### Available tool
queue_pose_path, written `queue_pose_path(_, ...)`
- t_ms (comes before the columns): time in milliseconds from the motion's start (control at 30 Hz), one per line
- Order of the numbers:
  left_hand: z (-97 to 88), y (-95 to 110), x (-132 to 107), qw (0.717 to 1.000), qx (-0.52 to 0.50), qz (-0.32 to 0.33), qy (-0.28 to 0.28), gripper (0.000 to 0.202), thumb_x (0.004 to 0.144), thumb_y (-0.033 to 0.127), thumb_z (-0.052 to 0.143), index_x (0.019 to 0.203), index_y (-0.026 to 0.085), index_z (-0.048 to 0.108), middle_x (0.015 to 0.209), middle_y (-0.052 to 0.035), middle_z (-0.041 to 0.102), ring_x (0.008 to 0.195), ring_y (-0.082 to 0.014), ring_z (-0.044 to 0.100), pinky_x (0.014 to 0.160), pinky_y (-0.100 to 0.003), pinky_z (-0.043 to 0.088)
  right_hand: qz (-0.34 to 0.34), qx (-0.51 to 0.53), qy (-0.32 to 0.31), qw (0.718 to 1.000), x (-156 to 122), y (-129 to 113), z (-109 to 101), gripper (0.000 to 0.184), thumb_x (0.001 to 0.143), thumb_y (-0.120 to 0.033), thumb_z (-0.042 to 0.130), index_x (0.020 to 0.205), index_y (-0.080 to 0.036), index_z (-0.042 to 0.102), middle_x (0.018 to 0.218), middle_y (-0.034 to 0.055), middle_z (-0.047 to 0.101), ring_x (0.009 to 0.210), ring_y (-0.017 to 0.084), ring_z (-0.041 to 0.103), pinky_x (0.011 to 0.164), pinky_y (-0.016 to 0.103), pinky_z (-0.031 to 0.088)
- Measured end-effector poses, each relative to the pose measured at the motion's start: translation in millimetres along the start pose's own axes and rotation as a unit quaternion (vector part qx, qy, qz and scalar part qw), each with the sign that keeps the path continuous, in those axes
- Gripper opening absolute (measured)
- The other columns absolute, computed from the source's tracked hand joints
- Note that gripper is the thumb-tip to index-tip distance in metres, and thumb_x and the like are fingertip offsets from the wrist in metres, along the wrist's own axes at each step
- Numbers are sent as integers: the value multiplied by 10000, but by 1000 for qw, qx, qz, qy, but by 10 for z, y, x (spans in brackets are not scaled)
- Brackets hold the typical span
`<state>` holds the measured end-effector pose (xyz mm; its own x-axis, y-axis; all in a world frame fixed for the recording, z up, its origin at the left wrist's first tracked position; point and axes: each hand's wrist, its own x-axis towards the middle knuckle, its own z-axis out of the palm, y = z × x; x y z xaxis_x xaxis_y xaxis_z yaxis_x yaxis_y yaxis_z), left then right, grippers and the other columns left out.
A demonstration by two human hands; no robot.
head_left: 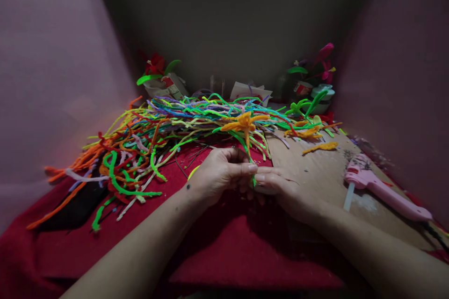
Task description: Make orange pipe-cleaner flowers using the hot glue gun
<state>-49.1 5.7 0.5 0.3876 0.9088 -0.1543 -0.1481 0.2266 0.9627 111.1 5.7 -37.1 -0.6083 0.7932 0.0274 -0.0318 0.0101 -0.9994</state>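
Observation:
An orange pipe-cleaner flower (244, 123) stands upright in front of me, its petals spread and its stem wrapped in green. My left hand (224, 170) pinches that stem between thumb and finger. From the other side, my right hand (280, 184) closes its fingers on the stem's lower green end, just below the left thumb. The two hands meet there, and some fingertips are hidden behind them. Right behind the flower spreads a big pile of loose pipe cleaners (196, 114) in many colours.
A pink glue gun (382, 187) lies on a cardboard sheet (336, 173) at the right, with loose orange petal pieces (320, 148) near its back. Finished-looking flowers stand in pots at the back left and right. Red cloth (217, 252) covers the table.

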Motion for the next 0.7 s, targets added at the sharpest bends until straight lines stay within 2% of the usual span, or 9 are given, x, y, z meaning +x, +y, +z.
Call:
queue_pose_path(133, 3, 13, -10, 1000, 2, 13, -4, 205, 682, 233, 662, 629, 144, 485, 470, 23, 524, 413, -113, 519, 452, -242, 421, -4, 21, -3, 1000, 12, 31, 3, 298, 836, -263, 346, 740, -149, 604, 671, 25, 560, 583, 130, 490, 536, 254, 375)
queue_pose_path(233, -8, -11, -4, 1000, 2, 7, -6, 180, 705, 221, 632, 625, 143, 489, 452, 36, 494, 396, -98, 500, 459, -237, 417, 6, 50, -13, 999, 21, 24, 13, 261, 826, -245, 376, 718, -153, 596, 689, 29, 558, 620, 137, 502, 558, 257, 391)
queue_pose_path(367, -49, -39, 11, 999, -14, -11, -34, 119, 720, 208, 610, 683, 137, 522, 488, 32, 507, 425, -99, 523, 488, -238, 426, 7, 38, -20, 999, 22, 8, 7, 248, 820, -234, 398, 683, -150, 588, 665, 24, 551, 584, 123, 479, 497, 230, 349)
queue_pose_path(567, -104, -32, 22, 992, -65, -48, -92, 114, 711, 207, 625, 697, 126, 546, 383, 93, 347, 332, -47, 395, 428, -189, 359, 27, 19, -45, 998, -5, 13, -28, 295, 827, -298, 420, 764, -122, 648, 622, 28, 571, 501, 103, 435, 453, 226, 300)
queue_pose_path(700, -82, -39, 27, 991, -93, -30, -93, 123, 691, 182, 642, 710, 132, 531, 400, 89, 389, 307, -25, 325, 388, -177, 327, 8, 6, -44, 999, -23, -1, -26, 310, 824, -316, 428, 742, -127, 660, 619, 29, 572, 507, 101, 430, 478, 233, 316)
